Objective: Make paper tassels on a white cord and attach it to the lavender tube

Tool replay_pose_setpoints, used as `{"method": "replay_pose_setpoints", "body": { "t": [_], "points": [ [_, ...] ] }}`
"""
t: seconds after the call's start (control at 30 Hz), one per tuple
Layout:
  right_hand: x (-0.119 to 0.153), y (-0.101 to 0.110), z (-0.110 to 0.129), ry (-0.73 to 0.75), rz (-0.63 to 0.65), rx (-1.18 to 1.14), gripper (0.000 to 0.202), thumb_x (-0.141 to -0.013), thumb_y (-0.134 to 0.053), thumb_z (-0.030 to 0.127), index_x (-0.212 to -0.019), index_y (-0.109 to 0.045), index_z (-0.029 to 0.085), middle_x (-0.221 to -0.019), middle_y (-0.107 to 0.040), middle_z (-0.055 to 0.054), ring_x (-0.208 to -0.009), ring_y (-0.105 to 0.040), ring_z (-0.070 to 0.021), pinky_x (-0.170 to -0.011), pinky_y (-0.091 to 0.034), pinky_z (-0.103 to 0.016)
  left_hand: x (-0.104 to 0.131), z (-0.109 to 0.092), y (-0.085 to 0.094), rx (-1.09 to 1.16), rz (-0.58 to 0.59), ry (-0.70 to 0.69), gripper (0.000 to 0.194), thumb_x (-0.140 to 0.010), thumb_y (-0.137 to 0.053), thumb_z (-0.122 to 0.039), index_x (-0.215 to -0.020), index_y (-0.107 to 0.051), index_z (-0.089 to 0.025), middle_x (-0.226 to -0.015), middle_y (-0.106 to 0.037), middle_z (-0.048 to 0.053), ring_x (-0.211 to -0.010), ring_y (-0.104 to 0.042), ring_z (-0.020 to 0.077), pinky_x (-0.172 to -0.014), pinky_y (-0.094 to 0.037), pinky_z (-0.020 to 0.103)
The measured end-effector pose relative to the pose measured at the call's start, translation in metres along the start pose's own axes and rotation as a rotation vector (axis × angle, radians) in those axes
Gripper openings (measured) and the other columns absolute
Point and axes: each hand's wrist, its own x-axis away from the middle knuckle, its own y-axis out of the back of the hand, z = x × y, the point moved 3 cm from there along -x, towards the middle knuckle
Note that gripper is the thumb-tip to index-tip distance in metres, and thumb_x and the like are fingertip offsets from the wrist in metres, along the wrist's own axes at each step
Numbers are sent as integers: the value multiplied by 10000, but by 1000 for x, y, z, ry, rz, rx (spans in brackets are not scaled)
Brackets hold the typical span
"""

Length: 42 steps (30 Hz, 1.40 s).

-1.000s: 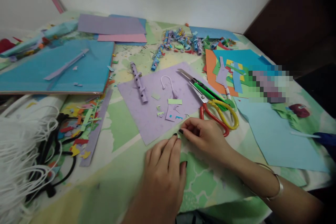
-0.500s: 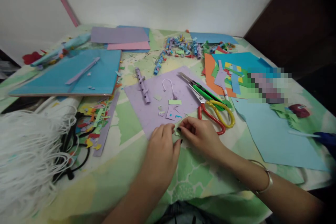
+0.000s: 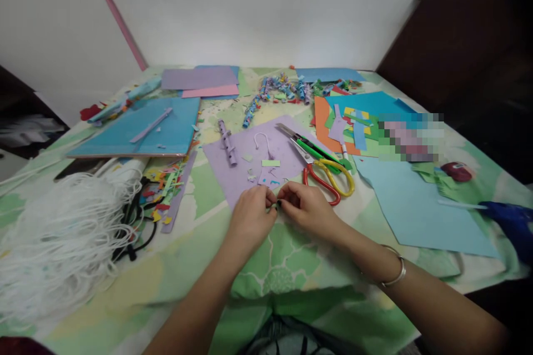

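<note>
My left hand (image 3: 253,212) and my right hand (image 3: 307,209) meet fingertip to fingertip at the near edge of a lilac paper sheet (image 3: 216,163). Both are closed in a pinch around a small piece of green paper (image 3: 275,206), mostly hidden by the fingers. Just beyond them lie a lilac paper scrap with blue bits (image 3: 268,179), a light green paper strip (image 3: 270,163) and a white cord (image 3: 261,135). Beside my right hand rest scissors (image 3: 320,183) with one red and one yellow handle, against a green utility knife (image 3: 314,150). A rolled lilac paper tube with dark holes (image 3: 227,144) lies farther left.
White string (image 3: 62,244) is heaped at the left, near coloured paper scraps (image 3: 169,191) and a blue paper stack (image 3: 166,127). Finished-looking curled paper tubes (image 3: 266,91) lie at the back. Pale blue paper (image 3: 416,211) and a blue glue gun-like object (image 3: 506,222) are at the right.
My fingertips have drawn closer together, covering more of the small green paper piece. The whole view has tilted upward a little, showing more wall.
</note>
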Motion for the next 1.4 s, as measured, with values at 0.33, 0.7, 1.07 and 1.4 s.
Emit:
{"method": "replay_pose_setpoints", "body": {
  "t": [0.33, 0.7, 1.07, 1.4],
  "points": [
    [24, 7, -2, -126, -115, -436, 48, -792, -546, 222, -764, -551, 183, -564, -551, 38, -472, -511, -101, -473, -394, -225, 8, -6, 0, 654, 52, -135, 71, -742, -624, -178, -799, -586, -158, -734, -608, -2, -676, -579, 131, -646, -457, 253],
    [84, 4, -1, -304, -354, -843, 229, -648, -729, 297, -769, -580, 172, -558, -596, 30, -457, -540, -104, -432, -423, -218, 47, -27, -24, 744, 88, -166, 122, -715, -674, -235, -796, -661, -145, -761, -681, 36, -711, -635, 150, -684, -507, 249],
    [174, 110, -22, -258, -942, -174, 205, -775, -599, 338, -900, -649, 184, -761, -672, -61, -674, -630, -189, -674, -493, -330, 41, -24, -24, 134, -84, -324, 160, -719, -562, -83, -775, -682, -173, -749, -701, 22, -669, -621, 150, -690, -502, 288],
    [234, 220, -160, -895, -1048, 617, 410, -523, -773, 477, -647, -544, 160, -863, -563, -362, -956, -517, -479, -665, -313, -522, 45, -19, -24, 80, -147, -397, 162, -758, -580, -61, -807, -689, -170, -797, -679, 30, -745, -620, 158, -718, -491, 283]
  ]
}}
